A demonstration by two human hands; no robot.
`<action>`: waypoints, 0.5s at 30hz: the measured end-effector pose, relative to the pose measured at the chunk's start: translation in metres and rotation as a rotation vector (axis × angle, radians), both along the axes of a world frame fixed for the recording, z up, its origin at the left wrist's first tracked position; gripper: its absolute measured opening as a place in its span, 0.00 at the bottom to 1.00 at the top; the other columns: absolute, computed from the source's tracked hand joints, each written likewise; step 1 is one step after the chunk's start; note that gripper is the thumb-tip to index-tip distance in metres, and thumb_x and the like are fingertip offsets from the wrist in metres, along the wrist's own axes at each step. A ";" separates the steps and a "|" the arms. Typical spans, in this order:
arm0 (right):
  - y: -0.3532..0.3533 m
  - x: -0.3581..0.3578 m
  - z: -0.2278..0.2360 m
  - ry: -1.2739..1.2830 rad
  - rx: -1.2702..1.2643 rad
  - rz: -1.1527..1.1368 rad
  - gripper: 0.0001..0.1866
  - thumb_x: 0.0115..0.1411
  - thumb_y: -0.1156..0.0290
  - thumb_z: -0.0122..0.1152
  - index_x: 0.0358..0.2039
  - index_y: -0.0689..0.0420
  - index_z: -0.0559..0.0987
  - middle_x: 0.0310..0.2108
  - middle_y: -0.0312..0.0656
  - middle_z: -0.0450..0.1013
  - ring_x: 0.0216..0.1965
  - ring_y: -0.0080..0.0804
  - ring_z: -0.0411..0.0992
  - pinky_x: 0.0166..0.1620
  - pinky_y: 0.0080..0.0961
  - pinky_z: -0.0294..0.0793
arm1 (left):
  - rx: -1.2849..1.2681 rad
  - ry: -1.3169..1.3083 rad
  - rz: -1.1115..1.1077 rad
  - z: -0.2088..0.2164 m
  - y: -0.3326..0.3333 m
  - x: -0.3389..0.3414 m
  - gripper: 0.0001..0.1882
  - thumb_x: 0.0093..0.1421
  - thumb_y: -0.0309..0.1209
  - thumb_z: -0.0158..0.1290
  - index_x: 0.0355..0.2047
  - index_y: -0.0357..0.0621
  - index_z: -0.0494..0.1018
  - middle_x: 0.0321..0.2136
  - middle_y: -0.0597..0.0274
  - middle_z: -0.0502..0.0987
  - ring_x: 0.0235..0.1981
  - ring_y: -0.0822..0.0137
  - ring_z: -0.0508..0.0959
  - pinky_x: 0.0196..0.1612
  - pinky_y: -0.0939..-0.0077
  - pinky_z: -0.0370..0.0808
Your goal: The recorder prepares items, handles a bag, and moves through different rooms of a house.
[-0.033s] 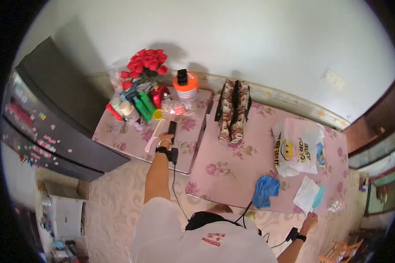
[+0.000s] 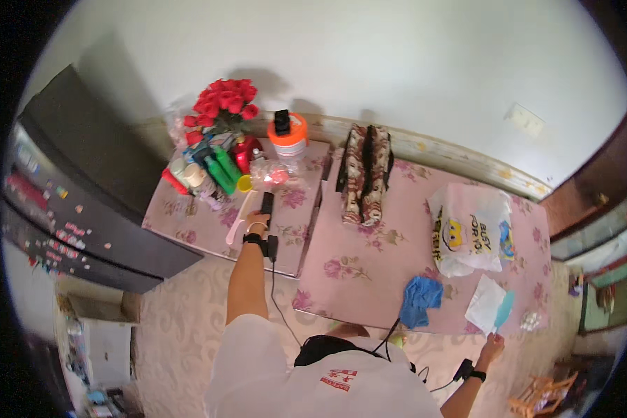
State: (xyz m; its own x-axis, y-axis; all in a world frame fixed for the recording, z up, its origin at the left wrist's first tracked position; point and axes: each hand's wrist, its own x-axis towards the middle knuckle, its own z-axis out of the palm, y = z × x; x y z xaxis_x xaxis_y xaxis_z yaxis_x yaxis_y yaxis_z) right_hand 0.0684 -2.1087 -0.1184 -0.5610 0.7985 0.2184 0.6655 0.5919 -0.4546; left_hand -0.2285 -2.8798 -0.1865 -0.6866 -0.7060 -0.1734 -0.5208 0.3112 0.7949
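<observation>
Paddle (image 2: 504, 311), turquoise, pinched at its narrow end by right hand (image 2: 494, 343); left hand (image 2: 258, 222) at black bar (image 2: 267, 202), grip unclear; mid-bar hold seems steadiest.

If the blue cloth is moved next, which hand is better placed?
Probably the right hand: nearer the blue cloth, though gripping the turquoise object. The left hand is farther away, at the black object.

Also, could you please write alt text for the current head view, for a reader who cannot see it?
A person's right hand holds a turquoise paddle-shaped tool near a white sheet, while the left hand is at a black oblong object. On pink floral tabletops are a blue cloth, white plastic bag, green bottles and red flowers.
</observation>
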 end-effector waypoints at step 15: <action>-0.045 -0.035 0.033 0.201 -0.431 -0.246 0.17 0.52 0.59 0.54 0.30 0.60 0.78 0.29 0.45 0.75 0.33 0.36 0.73 0.38 0.29 0.69 | -1.148 -0.588 -0.306 -0.056 -0.175 -0.031 0.25 0.52 0.43 0.48 0.48 0.44 0.67 0.40 0.49 0.73 0.43 0.49 0.71 0.42 0.55 0.70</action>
